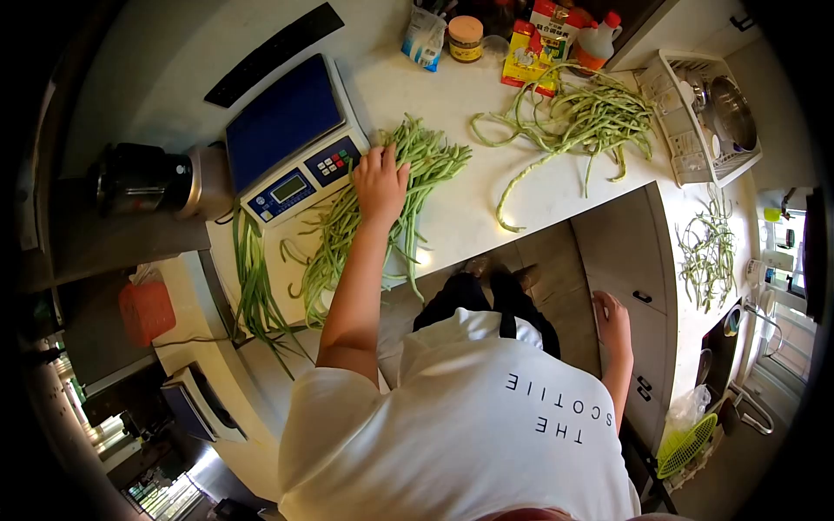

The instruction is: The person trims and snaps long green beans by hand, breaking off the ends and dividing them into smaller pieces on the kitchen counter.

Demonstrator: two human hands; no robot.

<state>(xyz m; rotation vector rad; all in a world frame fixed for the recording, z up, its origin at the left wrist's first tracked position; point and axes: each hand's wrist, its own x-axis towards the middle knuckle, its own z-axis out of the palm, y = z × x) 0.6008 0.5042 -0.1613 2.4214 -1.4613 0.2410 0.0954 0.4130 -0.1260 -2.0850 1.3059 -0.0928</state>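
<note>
My left hand (380,185) is on a large heap of long green beans (339,239), beside the front corner of a digital scale (287,126). Its fingers curl over the beans at the heap's upper part, with the fingertips partly hidden among them. The scale has a bare blue top. Off to the right of my body, my right hand (613,323) hangs beside the cabinet, fingers loosely bent and apart, holding nothing. A second pile of long beans (599,117) lies farther right on the counter (452,230).
Darker green leafy stalks (252,278) hang over the counter's left edge. Behind stand a jar (466,39), seasoning packets (530,56) and a red-capped bottle (598,42). A white dish rack (686,122) is at the right, above thin beans (708,252). A black-topped appliance (143,181) stands left.
</note>
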